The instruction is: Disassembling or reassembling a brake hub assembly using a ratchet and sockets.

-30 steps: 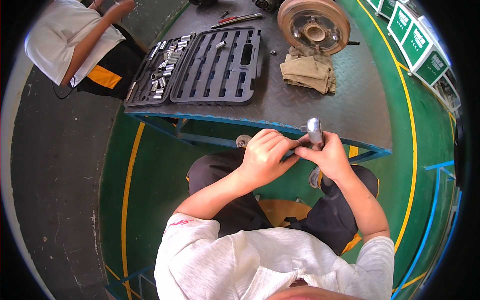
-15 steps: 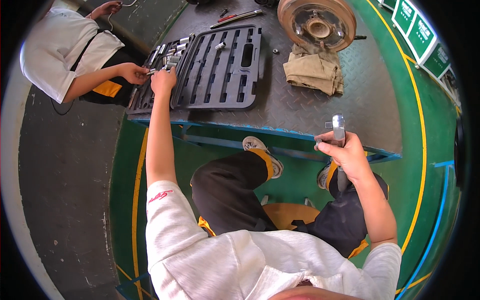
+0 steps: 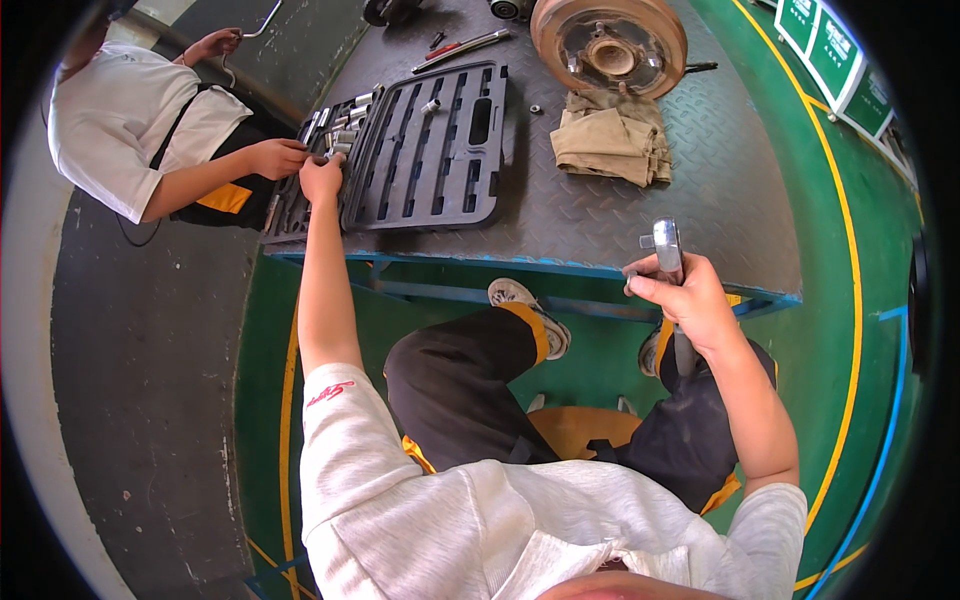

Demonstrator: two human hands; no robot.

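My left arm stretches to the socket case, where my left hand [image 3: 321, 179] is among the chrome sockets [image 3: 349, 130]. Its fingers are curled down, and what they grip is hidden. Close beside it, a co-worker's hand [image 3: 276, 158] reaches into the same case. My right hand [image 3: 690, 298], just in front of the table edge, is closed around a ratchet wrench [image 3: 667, 250] with its chrome head up. A small round metal piece [image 3: 630, 283] shows at the thumb tip. The black case lid [image 3: 420, 175] lies open flat, one loose socket [image 3: 430, 106] on it.
A rusty brake drum [image 3: 610, 55] stands on the metal table [image 3: 560, 220], near a folded tan cloth [image 3: 612, 145] and a small nut [image 3: 535, 108]. Farther back lies a long chrome-and-red tool [image 3: 462, 50]. The co-worker's other hand [image 3: 214, 44] holds a bent metal rod [image 3: 264, 20].
The view has shifted slightly. My left hand stays at the sockets, its fingers lower among them. The co-worker's near hand has moved closer to mine. My right hand keeps the ratchet wrench.
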